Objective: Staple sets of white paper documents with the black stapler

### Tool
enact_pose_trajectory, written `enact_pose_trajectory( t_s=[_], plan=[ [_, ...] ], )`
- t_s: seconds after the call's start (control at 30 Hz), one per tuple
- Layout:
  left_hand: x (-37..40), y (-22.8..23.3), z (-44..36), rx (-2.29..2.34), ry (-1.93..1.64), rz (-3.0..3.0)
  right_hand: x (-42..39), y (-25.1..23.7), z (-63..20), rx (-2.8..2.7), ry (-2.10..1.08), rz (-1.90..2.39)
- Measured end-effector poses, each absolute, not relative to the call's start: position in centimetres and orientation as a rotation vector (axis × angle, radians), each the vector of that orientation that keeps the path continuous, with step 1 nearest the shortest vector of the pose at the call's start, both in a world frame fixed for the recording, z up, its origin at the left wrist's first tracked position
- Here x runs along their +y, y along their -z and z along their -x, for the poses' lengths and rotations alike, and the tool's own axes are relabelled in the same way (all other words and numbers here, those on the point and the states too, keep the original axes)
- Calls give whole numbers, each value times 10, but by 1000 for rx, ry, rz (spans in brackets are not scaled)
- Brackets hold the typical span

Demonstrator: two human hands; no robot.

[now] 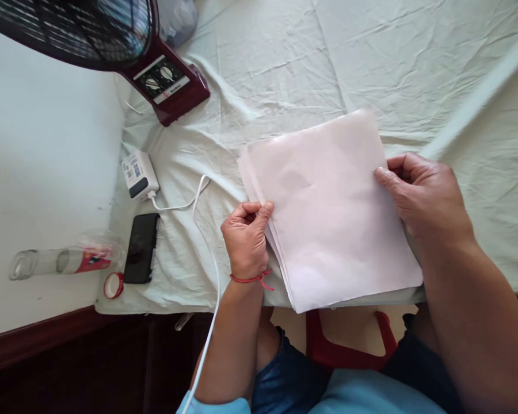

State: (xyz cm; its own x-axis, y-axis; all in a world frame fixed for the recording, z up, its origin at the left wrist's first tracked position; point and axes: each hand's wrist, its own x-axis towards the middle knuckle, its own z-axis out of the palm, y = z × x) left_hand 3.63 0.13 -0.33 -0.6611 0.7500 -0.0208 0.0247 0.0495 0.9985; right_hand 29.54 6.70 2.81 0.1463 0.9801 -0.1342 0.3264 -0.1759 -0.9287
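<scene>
A stack of white paper sheets [332, 213] is held between my two hands, tilted a little over the table's front edge. My left hand [248, 236], with a red string bracelet [250, 278] at the wrist, pinches the left edge of the stack, thumb on top. On the opposite edge, my right hand [427, 195] grips the sheets between thumb and fingers. Several sheet edges fan out slightly along the left side. Both hands' fingertips under the paper are hidden.
The table wears a pale green wrinkled cloth [276, 69]. A dark red fan [181, 92] stands at the back left. Along the left lie a white device [140, 174] with a cable [209, 247], a black phone [141, 248], a glass bottle [69, 260] and a red cap [113, 285].
</scene>
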Motion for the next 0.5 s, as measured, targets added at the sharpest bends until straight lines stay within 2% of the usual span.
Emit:
enact_pose_trajectory(
  t_s=[0.5],
  plan=[
    [-1,4,-38,1528,-1683,-716,66,-22,-297,-1298,-1008,1622]
  ],
)
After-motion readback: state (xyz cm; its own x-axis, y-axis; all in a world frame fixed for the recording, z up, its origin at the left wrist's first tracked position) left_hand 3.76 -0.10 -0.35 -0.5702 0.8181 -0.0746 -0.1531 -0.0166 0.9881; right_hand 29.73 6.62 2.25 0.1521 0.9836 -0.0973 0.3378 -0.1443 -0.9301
